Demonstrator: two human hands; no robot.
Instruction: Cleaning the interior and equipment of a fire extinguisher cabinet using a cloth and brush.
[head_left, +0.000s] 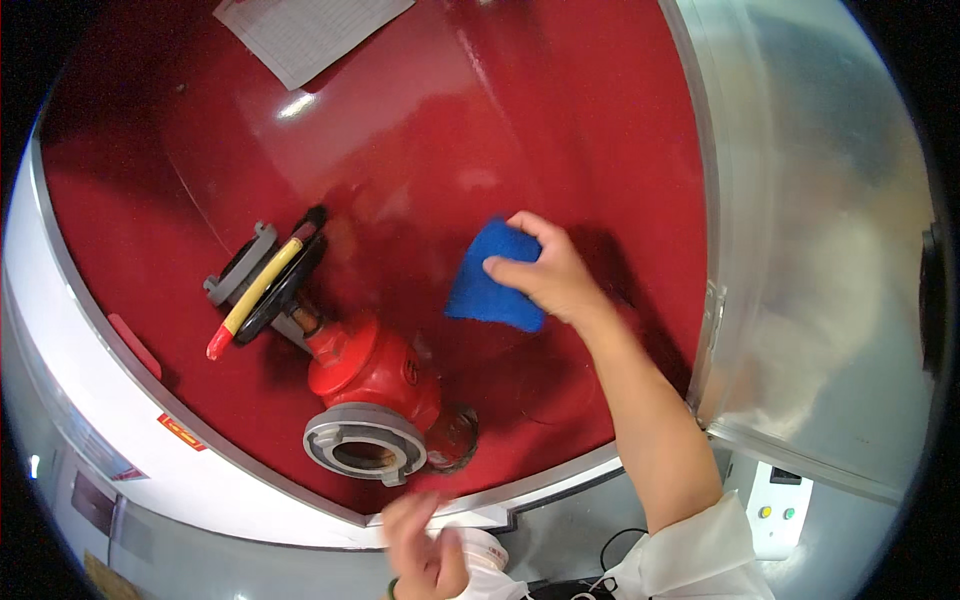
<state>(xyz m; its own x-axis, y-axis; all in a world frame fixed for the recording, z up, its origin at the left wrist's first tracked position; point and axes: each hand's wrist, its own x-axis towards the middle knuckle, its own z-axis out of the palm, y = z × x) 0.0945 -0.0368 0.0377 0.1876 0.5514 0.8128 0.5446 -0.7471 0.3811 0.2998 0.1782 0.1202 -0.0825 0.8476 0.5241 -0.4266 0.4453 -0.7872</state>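
Note:
My right hand point(548, 268) grips a blue cloth point(492, 285), thumb on top, against the red inner wall of a cabinet. Low in the picture, my left hand point(425, 550) hangs in front of the cabinet's near edge; motion blurs it somewhat. Its fingers are loosely bent, the thumb stands apart from them, and no object shows in it. Left of the cloth sits a red fire hydrant valve point(375, 365) with a grey metal outlet ring point(365, 443). The valve carries a black handwheel point(285, 290), and a yellow-and-red strip point(262, 288) lies across that wheel. Neither hand touches the valve.
A printed paper sheet point(305, 35) is on the red surface at the top. The silver metal door point(810, 220) stands swung out at the right. A white rim point(240, 490) borders the cabinet. A white control box point(778, 512) with coloured buttons is at lower right.

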